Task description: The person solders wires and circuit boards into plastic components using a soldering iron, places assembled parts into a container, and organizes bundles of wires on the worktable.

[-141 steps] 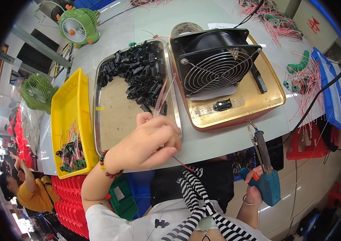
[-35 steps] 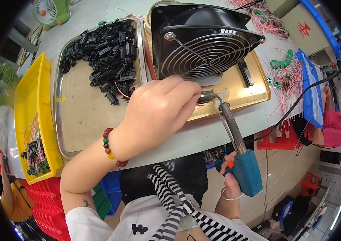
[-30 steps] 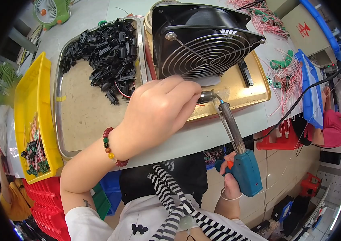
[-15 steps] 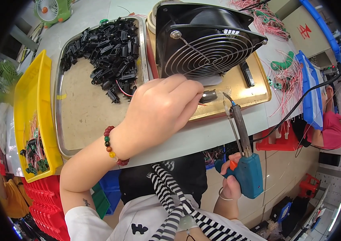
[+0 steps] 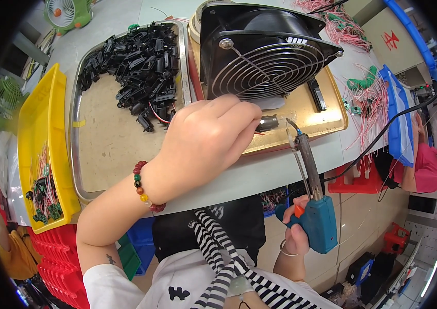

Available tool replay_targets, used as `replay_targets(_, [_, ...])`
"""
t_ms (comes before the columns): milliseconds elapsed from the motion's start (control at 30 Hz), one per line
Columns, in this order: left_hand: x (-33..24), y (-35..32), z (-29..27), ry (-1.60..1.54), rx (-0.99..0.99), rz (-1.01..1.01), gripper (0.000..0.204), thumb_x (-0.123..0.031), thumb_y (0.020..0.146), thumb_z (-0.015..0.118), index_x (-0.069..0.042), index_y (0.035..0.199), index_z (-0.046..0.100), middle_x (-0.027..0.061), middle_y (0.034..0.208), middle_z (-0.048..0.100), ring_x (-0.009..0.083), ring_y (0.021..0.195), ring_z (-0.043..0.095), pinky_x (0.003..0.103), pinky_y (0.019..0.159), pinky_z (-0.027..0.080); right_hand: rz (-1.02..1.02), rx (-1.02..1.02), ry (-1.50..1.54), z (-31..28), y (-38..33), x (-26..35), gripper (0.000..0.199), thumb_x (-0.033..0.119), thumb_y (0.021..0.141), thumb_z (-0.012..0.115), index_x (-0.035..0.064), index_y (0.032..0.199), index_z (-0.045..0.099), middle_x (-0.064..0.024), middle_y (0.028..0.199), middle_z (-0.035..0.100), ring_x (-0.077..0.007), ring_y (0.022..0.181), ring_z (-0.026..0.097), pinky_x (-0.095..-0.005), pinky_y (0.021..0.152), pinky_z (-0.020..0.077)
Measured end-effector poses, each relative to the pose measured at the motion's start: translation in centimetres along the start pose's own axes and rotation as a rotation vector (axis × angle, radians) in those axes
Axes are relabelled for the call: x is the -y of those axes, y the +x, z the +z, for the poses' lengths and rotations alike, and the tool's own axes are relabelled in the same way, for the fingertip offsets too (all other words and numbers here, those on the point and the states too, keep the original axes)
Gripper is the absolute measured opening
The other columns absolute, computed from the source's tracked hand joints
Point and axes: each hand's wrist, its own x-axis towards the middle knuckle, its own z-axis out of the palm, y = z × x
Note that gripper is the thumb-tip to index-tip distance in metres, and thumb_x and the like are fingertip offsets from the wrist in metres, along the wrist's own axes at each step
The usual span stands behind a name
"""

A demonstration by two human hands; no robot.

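Observation:
My left hand (image 5: 216, 131) is closed on a small dark cylindrical part (image 5: 268, 123), whose end sticks out past the fingertips over the gold tray's front edge. Most of that part is hidden by my fingers. My right hand (image 5: 296, 229) grips a teal soldering gun (image 5: 319, 224) by its handle, index finger by the orange trigger. Its hot tip points up, close to the end of the dark part, with a faint wisp of smoke there. A thin wire-feed tube runs alongside the barrel. Behind my left hand stands a black fan (image 5: 264, 56) with a round wire guard.
A metal tray (image 5: 110, 154) heaped with black plastic housings (image 5: 141, 67) lies at left, beside a yellow bin (image 5: 41, 123) of wired green boards. The gold tray (image 5: 326, 116) carries a black block (image 5: 316, 95). Wire bundles (image 5: 370, 103) lie right; a person (image 5: 426, 159) sits beyond.
Both my hands, the dark part and the soldering gun hold almost the same place. The smoke near the tip has shifted slightly. The person at right has moved a little.

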Motion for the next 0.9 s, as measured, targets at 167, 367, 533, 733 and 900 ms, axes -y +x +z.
replay_targets(167, [-0.1,0.3,-0.6,-0.043,0.034,-0.009,0.011,-0.003,0.076,0.069,-0.003,0.086,0.065,0.0082,0.072,0.061,0.0209,0.06,0.061,0.028,0.052,0.048,-0.017,0.029,0.0,-0.3,0.1,-0.1,0.055,0.023,0.07,0.066,-0.0083,0.113,0.052,-0.0203,0.105,0.052,-0.0194,0.058,0.052,-0.0263,0.053,0.0408])
replay_targets(367, [-0.6,0.8,-1.9,-0.125,0.178,-0.07,0.015,-0.002,0.073,0.07,-0.003,0.087,0.065,0.0082,0.085,0.062,0.0199,0.064,0.061,0.029,0.056,0.049,0.008,0.005,0.019,-0.4,0.1,0.0,0.053,0.022,0.069,0.067,-0.0072,0.111,0.052,-0.0202,0.105,0.052,-0.0194,0.058,0.052,-0.0267,0.053,0.041])
replay_targets(533, [-1.5,0.2,-2.2,0.435,0.093,0.289,0.025,-0.014,0.062,0.066,-0.01,0.086,0.066,0.0037,0.095,0.057,0.0217,0.083,0.053,0.033,0.07,0.044,0.013,-0.011,0.059,-0.3,0.2,-0.1,0.053,0.022,0.069,0.067,-0.0067,0.111,0.052,-0.02,0.105,0.052,-0.0197,0.058,0.052,-0.0267,0.053,0.041])
replay_targets(733, [-2.8,-1.0,-1.4,0.8,-0.09,0.33,0.035,-0.02,0.058,0.063,-0.017,0.093,0.068,-0.0011,0.091,0.051,0.0162,0.08,0.046,0.031,0.071,0.035,0.025,0.001,0.07,-0.8,0.1,-0.2,0.055,0.023,0.069,0.072,-0.0071,0.11,0.053,-0.0188,0.102,0.054,-0.0205,0.063,0.055,-0.0275,0.055,0.0439])
replay_targets(900, [-2.6,-1.5,-1.2,0.79,0.06,0.311,0.018,-0.019,0.06,0.059,-0.01,0.075,0.062,-0.0036,0.069,0.047,0.0125,0.075,0.047,0.031,0.07,0.027,0.002,0.011,0.08,-1.1,0.1,-0.3,0.053,0.023,0.068,0.075,-0.0093,0.105,0.055,-0.0175,0.097,0.057,-0.0209,0.063,0.059,-0.0277,0.055,0.0466])
